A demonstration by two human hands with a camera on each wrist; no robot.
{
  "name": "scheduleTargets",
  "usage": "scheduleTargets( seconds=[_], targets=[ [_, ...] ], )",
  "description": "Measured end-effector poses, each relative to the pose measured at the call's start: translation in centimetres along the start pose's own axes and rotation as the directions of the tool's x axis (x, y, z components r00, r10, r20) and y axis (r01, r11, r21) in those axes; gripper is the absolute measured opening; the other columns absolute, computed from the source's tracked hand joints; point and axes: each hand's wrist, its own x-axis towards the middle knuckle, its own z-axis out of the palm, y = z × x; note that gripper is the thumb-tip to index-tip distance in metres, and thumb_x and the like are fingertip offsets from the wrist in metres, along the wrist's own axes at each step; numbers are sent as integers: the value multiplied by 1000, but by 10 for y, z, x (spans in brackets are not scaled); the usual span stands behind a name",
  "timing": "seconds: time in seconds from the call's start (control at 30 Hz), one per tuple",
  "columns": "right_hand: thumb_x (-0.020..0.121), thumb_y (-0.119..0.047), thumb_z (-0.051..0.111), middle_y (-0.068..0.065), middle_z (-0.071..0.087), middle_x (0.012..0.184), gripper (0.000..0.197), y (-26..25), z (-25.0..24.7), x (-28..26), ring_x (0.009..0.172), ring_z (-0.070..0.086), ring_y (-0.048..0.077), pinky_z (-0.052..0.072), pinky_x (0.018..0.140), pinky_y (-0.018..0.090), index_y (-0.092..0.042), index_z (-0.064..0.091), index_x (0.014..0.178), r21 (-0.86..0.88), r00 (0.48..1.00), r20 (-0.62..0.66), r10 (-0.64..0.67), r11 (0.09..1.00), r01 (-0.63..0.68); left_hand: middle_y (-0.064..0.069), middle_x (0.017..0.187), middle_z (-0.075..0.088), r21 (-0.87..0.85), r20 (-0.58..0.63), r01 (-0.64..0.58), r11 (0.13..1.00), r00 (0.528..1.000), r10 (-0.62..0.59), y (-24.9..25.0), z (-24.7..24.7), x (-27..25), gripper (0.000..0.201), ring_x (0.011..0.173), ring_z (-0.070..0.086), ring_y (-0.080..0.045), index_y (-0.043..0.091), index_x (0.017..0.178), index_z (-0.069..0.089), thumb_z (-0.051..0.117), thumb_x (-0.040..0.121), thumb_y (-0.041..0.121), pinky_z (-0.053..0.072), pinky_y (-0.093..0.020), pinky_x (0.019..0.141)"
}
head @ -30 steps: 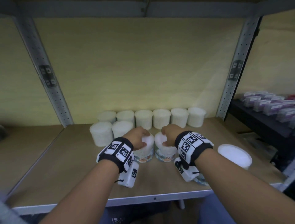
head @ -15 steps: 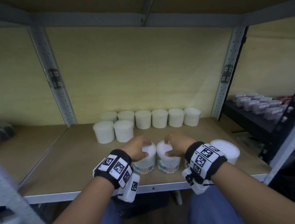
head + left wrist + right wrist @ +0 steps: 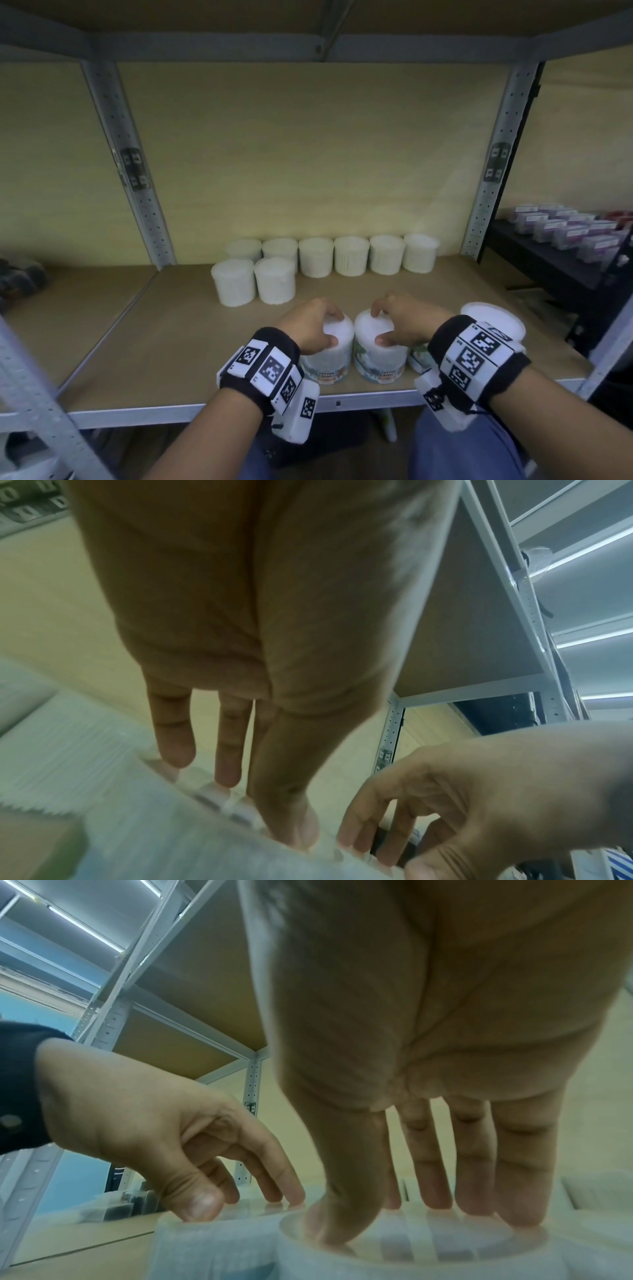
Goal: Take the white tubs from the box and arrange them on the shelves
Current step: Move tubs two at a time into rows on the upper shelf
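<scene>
White plastic tubs on a pale wooden shelf point(image 3: 178, 329) with a grey metal frame, seen from the head view. Two upright tubs side by side near the shelf's front edge, each a short cylinder with ribbed translucent walls, long axis vertical, printed label band reading "COTTON BUDS" facing the front edge. Left hand point(image 3: 310, 325) curled over the lid of the left tub point(image 3: 330, 356), thumb on the near rim and fingers on the far rim, gripping it from above. Right hand point(image 3: 402, 320) curled the same way over the right tub point(image 3: 380, 353). Another tub point(image 3: 493, 320) just right of the right wrist, only its round flat lid showing. Six more tubs point(image 3: 351, 255) in a row along the shelf's back wall, two further tubs point(image 3: 255, 281) just in front of that row's left end. Purple-labelled packs point(image 3: 568, 229) on a dark rack, well right of the shelf.

Right wrist view alone: fingertips point(image 3: 520, 1215) pressed inside the raised rim of a smooth, glossy lid point(image 3: 428, 1242), thumb down on the near edge. Left wrist view: blurred, fingers point(image 3: 174, 739) reaching down onto the lid.
</scene>
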Motion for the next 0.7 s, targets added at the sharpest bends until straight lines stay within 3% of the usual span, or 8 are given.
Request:
scheduleTargets(
  seconds=[0.13, 0.27, 0.37, 0.43, 0.6, 0.7],
  targets=[
    [85, -36, 68, 1, 48, 135, 51, -3, -8, 1, 119, 51, 20, 44, 99, 33, -23, 50, 131, 18, 1000, 3, -3, 1000, 3, 5, 133, 56, -104, -67, 3, 995, 998, -10, -6, -6, 3, 46, 119, 53, -12, 23, 130, 55, 66, 85, 28, 42, -23, 97],
    [86, -30, 67, 1, 54, 133, 40, -12, -18, 13, 118, 55, 19, 45, 96, 30, -21, 58, 124, 136, 987, -149, -57, 988, 77, 2, 129, 59, -154, -167, 20, 988, 985, -46, -17, -21, 7, 49, 113, 56, -12, 17, 132, 54, 66, 84, 20, 42, -19, 93],
    [87, -26, 65, 2, 57, 127, 36, -28, -27, 29, 107, 56, 16, 42, 85, 23, -19, 61, 122, 182, 978, -186, -98, 974, 132, 0, 126, 59, -164, -205, 57, 985, 975, -91, -35, -38, 10, 48, 105, 54, -10, 16, 130, 55, 63, 83, 12, 41, -18, 89],
    [87, -26, 64, 2, 58, 124, 34, -40, -33, 43, 97, 53, 12, 41, 81, 22, -17, 62, 120, 183, 972, -193, -131, 969, 167, -1, 126, 60, -144, -235, 97, 985, 963, -129, -51, -51, 13, 45, 107, 56, -12, 17, 128, 56, 63, 84, 15, 41, -19, 88],
    [87, -28, 64, 4, 62, 119, 32, -75, -48, 85, 90, 52, 11, 40, 80, 20, -15, 64, 117, 154, 952, -235, -198, 959, 238, -3, 127, 60, -112, -271, 227, 967, 930, -250, -94, -82, 23, 43, 114, 57, -19, 14, 128, 57, 63, 87, 25, 45, -27, 94],
    [88, -27, 62, 5, 63, 118, 31, -96, -55, 114, 97, 57, 17, 41, 80, 22, -13, 65, 116, 139, 950, -214, -225, 956, 258, -6, 129, 57, -99, -278, 275, 956, 915, -292, -119, -94, 31, 41, 116, 55, -21, 12, 128, 56, 61, 89, 24, 42, -24, 91]
  ],
)
